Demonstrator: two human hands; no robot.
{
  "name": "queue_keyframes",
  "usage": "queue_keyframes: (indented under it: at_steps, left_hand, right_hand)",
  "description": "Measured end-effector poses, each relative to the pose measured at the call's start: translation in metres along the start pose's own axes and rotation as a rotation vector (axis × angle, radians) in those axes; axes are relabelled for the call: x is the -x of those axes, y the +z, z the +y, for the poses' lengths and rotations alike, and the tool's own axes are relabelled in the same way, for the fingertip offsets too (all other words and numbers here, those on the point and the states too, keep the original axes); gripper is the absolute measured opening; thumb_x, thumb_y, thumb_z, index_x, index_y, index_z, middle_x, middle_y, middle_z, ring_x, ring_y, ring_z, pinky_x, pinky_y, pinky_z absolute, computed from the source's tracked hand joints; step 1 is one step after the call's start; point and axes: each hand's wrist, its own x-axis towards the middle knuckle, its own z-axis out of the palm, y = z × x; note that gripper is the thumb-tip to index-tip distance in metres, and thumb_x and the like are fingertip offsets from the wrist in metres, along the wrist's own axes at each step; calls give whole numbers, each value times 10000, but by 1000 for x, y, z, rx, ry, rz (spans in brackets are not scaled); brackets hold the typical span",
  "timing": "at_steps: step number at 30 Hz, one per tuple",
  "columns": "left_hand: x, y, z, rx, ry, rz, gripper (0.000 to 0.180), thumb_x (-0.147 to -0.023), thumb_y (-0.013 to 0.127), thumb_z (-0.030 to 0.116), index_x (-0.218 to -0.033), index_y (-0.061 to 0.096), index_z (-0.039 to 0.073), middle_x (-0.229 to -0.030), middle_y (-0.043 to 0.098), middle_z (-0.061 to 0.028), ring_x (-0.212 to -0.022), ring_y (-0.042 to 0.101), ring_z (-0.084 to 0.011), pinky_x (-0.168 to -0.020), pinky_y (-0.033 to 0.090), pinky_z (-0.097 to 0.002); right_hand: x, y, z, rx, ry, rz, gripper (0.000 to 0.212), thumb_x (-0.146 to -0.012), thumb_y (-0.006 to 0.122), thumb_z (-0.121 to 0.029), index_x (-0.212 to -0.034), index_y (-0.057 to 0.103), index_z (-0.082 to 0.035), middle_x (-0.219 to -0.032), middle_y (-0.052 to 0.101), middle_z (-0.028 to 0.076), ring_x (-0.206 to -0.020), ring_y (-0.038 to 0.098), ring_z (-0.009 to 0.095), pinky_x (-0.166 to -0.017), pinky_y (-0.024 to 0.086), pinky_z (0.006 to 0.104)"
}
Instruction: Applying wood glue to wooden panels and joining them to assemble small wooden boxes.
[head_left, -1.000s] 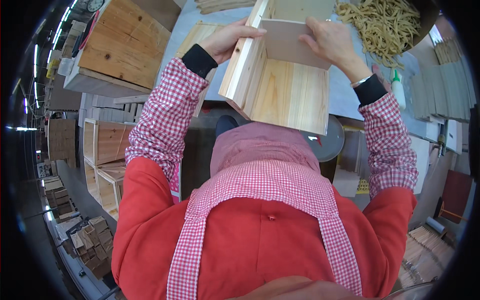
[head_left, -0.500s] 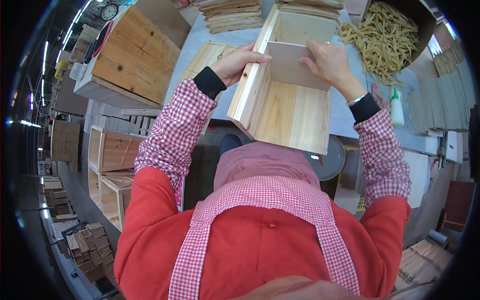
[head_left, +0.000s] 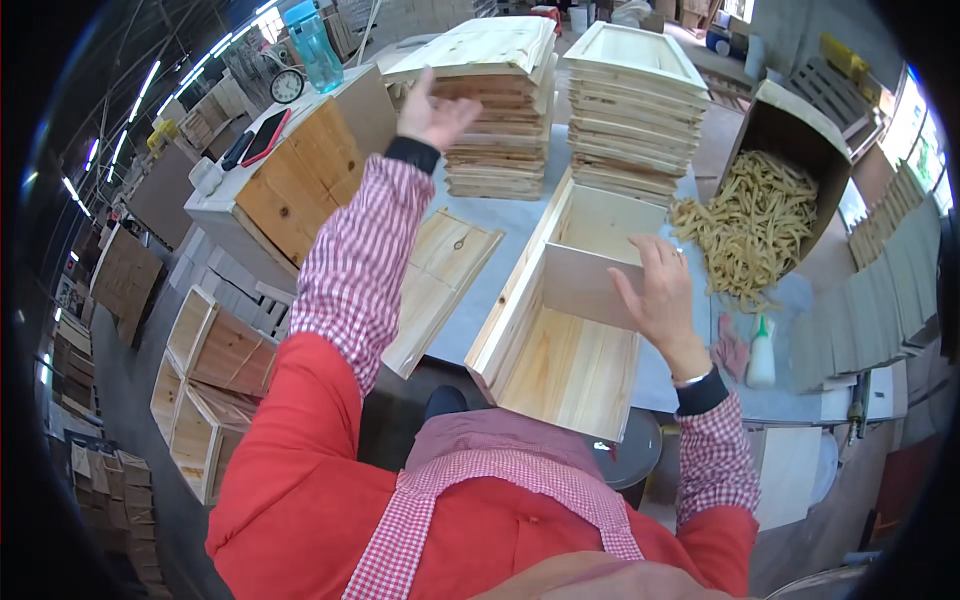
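Observation:
An open pale-wood box rests on the table, its near end jutting over the front edge. Across its inside stands a greyish divider board. My right hand hovers at the divider's right end, fingers stretched apart; whether the thumb touches the board I cannot tell. Raised to the left, my left hand is open and empty, beside a tall stack of wooden panels. Flat on the table left of the box lies another wooden panel, partly behind my left forearm.
A second panel stack stands behind the box. To the right are a carton of tan strips, a green-tipped white bottle and a pink cloth. A wooden cabinet at left carries a phone, clock and blue bottle.
My left hand has let go of the box's left wall and moved up and left toward the panel stack. My right hand's fingers have opened out by the divider. The view has tilted up.

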Motion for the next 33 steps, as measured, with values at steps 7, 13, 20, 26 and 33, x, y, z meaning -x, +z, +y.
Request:
queue_keyframes:
  at_steps: [7,13,20,26,33]
  left_hand:
    - [-12,69,44,178,291,-41,494,-923,557,238,-1299,398,-39,-1188,504,-195,-1133,492,-348,-1014,429,-465]
    - [96,91,71,430,-42,-582,344,-896,499,96,-1165,487,-119,-1116,521,-223,-1088,499,-365,-947,522,-360]
    - [253,67,-70,-132,-1,-529,383,-925,560,151,-1259,469,-13,-1211,564,-146,-1103,569,-247,-1007,458,-392]
    - [291,65,-131,-13,-502,-717,456,-921,616,154,-1314,447,-2,-1205,580,-98,-1025,604,-162,-890,507,-298]
    - [241,31,-98,-939,-383,-962,308,-921,610,189,-1157,618,-9,-1103,654,-91,-1027,613,-169,-905,486,-308]
  right_hand:
    - [17,-30,-15,-109,60,135,442,-768,708,-137,-1146,535,10,-1121,572,189,-1012,564,352,-875,438,411]
    - [-6,-33,-59,-492,183,179,543,-782,724,-156,-1235,495,39,-1159,559,224,-1042,576,355,-877,467,422]
    - [-42,-12,-141,-1364,100,649,525,-855,684,-184,-1273,464,45,-1205,567,159,-1020,599,269,-900,480,382]
    - [30,-29,-137,-1232,348,878,438,-920,543,-119,-1317,432,29,-1270,525,97,-1110,528,190,-955,429,323]
    - [154,-94,-36,-564,710,890,484,-900,590,-95,-1322,422,73,-1299,514,161,-1164,526,250,-1010,414,370]
